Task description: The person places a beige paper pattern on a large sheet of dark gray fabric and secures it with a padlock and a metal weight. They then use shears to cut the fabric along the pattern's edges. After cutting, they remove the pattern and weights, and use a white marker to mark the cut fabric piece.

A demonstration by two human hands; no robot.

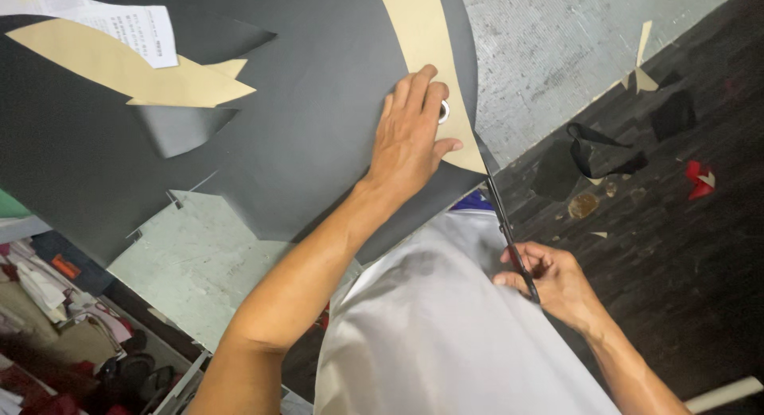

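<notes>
Left hand [414, 132] flat on pattern [430, 49]; right hand [549, 280] grips scissors [500, 212].

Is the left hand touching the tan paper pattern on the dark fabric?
Touching. The head view shows the left hand pressed flat, fingers lying over the tan paper pattern on the dark fabric.

L hand [411, 132] flat, fingers spread; R hand [549, 280] clenched.

So the table [549, 49] has a worn, pale grey-green top, and most of it is covered by a big sheet of dark grey material [302, 120] lying flat with its edge hanging over. The dark floor [700, 240] beside it is littered with black offcuts [593, 152], tan scraps [643, 79] and a red bit [699, 179].
</notes>
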